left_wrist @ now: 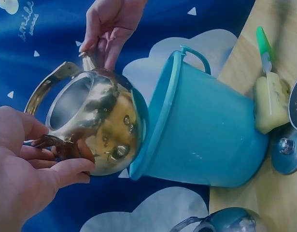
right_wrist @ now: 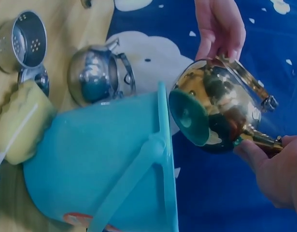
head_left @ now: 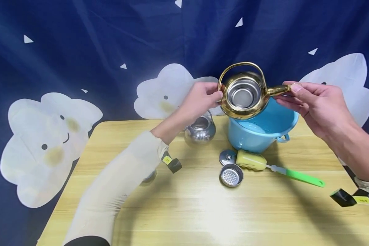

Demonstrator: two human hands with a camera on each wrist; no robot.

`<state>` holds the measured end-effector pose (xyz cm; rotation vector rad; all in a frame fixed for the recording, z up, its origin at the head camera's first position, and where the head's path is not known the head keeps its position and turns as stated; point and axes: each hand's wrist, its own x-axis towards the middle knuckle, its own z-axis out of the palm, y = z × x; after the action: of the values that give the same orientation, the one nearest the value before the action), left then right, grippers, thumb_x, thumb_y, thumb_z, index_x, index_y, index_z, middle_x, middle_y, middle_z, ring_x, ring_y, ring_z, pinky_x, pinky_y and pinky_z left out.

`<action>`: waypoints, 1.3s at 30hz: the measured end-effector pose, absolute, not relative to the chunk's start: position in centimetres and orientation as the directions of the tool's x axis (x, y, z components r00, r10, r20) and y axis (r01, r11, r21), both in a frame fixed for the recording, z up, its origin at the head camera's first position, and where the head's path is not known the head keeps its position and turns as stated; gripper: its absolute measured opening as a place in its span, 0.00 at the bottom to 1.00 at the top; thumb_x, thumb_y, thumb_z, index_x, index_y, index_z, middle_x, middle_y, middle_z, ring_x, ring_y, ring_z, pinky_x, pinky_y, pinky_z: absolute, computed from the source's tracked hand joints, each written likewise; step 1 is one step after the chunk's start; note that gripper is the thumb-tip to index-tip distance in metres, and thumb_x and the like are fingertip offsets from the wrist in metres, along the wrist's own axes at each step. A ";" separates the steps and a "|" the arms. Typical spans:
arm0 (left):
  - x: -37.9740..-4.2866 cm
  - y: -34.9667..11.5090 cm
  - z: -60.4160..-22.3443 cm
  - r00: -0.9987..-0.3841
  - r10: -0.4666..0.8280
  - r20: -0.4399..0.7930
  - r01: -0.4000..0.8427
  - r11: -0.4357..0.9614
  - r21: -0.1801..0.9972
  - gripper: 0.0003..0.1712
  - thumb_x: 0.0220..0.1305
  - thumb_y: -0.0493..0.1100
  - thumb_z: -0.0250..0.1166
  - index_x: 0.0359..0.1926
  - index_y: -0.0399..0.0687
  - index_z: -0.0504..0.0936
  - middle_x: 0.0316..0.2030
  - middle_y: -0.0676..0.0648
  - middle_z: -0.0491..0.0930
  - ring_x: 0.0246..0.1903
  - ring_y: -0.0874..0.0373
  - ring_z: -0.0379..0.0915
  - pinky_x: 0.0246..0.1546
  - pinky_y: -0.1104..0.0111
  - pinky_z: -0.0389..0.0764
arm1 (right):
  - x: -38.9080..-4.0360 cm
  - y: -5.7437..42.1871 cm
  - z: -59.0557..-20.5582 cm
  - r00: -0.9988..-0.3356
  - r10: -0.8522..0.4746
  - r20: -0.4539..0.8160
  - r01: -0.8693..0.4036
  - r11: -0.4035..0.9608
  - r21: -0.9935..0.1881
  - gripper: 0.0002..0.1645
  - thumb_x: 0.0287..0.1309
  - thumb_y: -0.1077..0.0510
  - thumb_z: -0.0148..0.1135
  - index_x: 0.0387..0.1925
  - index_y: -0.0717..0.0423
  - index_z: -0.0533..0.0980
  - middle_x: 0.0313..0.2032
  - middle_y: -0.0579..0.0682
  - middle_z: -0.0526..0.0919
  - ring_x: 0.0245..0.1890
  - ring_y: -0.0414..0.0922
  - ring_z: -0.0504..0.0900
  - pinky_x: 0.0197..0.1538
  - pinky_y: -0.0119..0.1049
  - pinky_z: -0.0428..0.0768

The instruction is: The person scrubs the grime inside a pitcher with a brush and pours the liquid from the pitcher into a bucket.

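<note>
A gold teapot (head_left: 244,97) without a lid is held up over the blue bucket (head_left: 249,138), its steel-lined mouth facing the head camera. My left hand (head_left: 200,99) pinches it where the arched handle meets the body, opposite the spout. On the other side, my right hand (head_left: 323,102) grips the spout between thumb and fingers. In the left wrist view the shiny gold body (left_wrist: 109,121) overlaps the bucket's rim. The right wrist view shows the teapot's round base (right_wrist: 188,118) turned toward the bucket.
Behind my left forearm stands a silver teapot (head_left: 200,131). A silver lid (head_left: 227,157), a perforated strainer cup (head_left: 231,176) and a yellow sponge brush (head_left: 250,160) with a green handle lie before the bucket. A metal piece (head_left: 150,177) is partly hidden by my left sleeve.
</note>
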<state>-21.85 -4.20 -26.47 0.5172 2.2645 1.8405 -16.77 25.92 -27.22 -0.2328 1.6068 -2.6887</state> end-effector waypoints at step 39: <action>-23.1 -0.2 -31.5 -0.919 0.229 0.320 0.388 0.382 0.839 0.30 0.62 0.31 0.64 0.66 0.39 0.78 0.64 0.44 0.80 0.65 0.60 0.77 0.61 0.81 0.77 | -19.4 27.6 -32.4 -0.948 -0.048 0.314 -0.195 -0.692 -0.695 0.18 0.70 0.77 0.49 0.57 0.80 0.76 0.50 0.69 0.88 0.47 0.59 0.91 0.50 0.46 0.86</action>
<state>-23.14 -0.17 -31.47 0.6147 2.7343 1.7298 -19.41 27.63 -32.44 -0.5030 1.2582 -2.9239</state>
